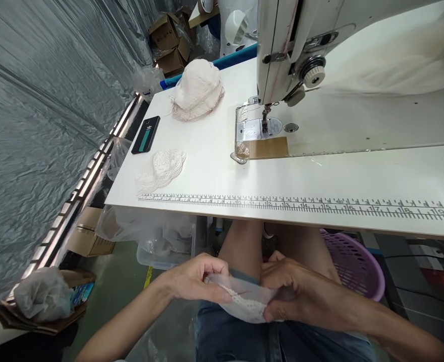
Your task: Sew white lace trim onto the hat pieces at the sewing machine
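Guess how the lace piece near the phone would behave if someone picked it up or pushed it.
The lace piece would probably droop, since it looks thin and openwork. It seems light, given those holes. Pushed, it may slide or crumple on the smooth-looking table.

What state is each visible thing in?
Sheer fabric: curved, held in both hands.
Left hand: pinching one end.
Right hand: pinching the other end.
Phone: back up, screen hidden.
Lace piece: spread on table.
Cream fabric: heaped.
Sewing machine: on or off unclear.
Purple basket: partly hidden.
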Motion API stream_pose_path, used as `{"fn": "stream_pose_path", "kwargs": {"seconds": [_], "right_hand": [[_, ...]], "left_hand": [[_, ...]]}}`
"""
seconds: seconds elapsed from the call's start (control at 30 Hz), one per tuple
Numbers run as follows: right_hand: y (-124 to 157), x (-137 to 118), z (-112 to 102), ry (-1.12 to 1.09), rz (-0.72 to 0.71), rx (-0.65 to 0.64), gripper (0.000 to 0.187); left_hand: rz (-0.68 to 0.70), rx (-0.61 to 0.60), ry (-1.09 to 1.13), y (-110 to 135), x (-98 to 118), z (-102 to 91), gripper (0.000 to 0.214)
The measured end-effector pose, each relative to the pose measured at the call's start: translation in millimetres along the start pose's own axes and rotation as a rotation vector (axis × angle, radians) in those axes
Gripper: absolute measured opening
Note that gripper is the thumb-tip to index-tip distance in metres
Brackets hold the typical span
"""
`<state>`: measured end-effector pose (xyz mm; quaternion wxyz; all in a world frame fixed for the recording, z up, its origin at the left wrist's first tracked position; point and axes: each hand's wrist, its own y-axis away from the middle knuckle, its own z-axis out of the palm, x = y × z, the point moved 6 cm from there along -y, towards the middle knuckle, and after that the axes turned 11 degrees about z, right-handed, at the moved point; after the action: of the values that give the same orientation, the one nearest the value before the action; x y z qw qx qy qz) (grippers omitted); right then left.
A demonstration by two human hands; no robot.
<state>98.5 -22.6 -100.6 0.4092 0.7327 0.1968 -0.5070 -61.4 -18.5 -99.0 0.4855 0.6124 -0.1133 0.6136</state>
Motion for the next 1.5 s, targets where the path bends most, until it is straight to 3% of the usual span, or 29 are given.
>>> {"fn": "stream_pose_path", "kwargs": {"seconds": [0.3, 0.57, 0.87, 1.1, 1.3, 1.5], "right_hand": [[-6, -1, 2, -0.268, -0.076, -0.159, 0.036], [-3, 11, 1, -0.293, -0.017, -0.196, 0.035], [3, 18, 3, -0.249, 0.093, -0.179, 0.030], [6, 20, 3, -0.113, 0.095, -0.057, 0.031], [7, 21, 8, -0.181, 0.172, -0.111, 0.028], [4, 28, 13, -0.337, 0.291, -0.077, 0.037]], "left_hand": [[0.033, 0.009, 0.057, -2, 0, -0.2, 0.035], [-0.067, 0.058, 0.052, -9, -6, 3.3, 0.046], [-0.082, 0.050, 0.001, -18, -8, 11.9, 0.052], [-0.061, 0.044, -0.075, -22, -7, 16.1, 0.045], [-0.012, 0.025, -0.104, -24, -8, 19.1, 0.025], [-0.002, 0.089, -0.161, -27, -8, 18.2, 0.033]]}}
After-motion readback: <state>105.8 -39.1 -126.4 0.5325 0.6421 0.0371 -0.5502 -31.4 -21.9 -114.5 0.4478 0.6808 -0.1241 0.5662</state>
